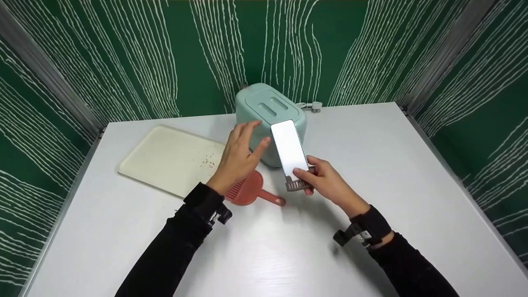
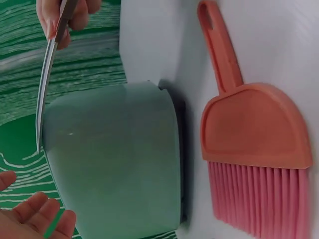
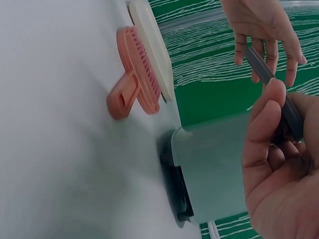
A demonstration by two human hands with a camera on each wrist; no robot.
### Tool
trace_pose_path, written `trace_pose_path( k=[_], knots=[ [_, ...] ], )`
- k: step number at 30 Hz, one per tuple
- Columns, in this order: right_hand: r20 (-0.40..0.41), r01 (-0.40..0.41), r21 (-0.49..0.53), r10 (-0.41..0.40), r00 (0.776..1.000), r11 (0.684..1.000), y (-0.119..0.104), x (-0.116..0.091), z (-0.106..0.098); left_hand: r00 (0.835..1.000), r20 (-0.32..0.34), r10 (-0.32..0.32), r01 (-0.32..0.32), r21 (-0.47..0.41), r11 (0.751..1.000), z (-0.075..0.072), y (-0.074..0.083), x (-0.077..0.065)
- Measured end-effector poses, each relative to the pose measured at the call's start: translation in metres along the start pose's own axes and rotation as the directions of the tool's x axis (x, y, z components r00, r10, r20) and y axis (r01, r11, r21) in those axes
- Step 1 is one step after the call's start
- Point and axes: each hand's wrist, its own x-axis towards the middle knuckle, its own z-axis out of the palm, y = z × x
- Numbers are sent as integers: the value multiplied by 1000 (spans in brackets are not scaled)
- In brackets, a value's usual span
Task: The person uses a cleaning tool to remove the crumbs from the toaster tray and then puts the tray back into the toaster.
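Note:
My right hand grips a crumb tray by its brown slatted end, thumb on top. The tray is a narrow, bright metal plate, held tilted in front of a pale green two-slot toaster and overlapping its front in the head view. To the left, my left hand hovers with fingers spread and nothing in them. Side-on in the left wrist view, the tray appears as a thin edge beside the toaster. Below my left hand, a coral red brush with pink bristles lies on the table.
A cream tray lies at the left with brown crumbs near its right side; the brush's bristle end is close to it. Behind the toaster is a white plug on its cord. Green, white-streaked walls enclose the white table.

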Motion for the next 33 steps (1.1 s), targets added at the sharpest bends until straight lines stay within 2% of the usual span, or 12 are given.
trace_pose_path(
  k=[5, 10, 22, 26, 33],
  knots=[
    [23, 1, -12, -1, 1000, 1000, 3, -7, -9, 998, 7, 55, -55, 73, 996, 4, 4, 12],
    [70, 4, -1, -4, 998, 1000, 6, -13, -17, 997, 25, 71, -74, 129, 989, 8, 4, 22],
    [196, -8, -3, 8, 981, 1000, 19, -33, -45, 989, 148, 10, -43, 223, 974, 26, 3, 45],
    [231, -26, -22, 30, 972, 999, 28, -38, -56, 988, 157, 3, -45, 261, 964, 34, 3, 49],
    [270, -104, -37, 110, 956, 994, 48, -43, -67, 987, 156, 21, -69, 310, 948, 44, 6, 52]
  ],
)
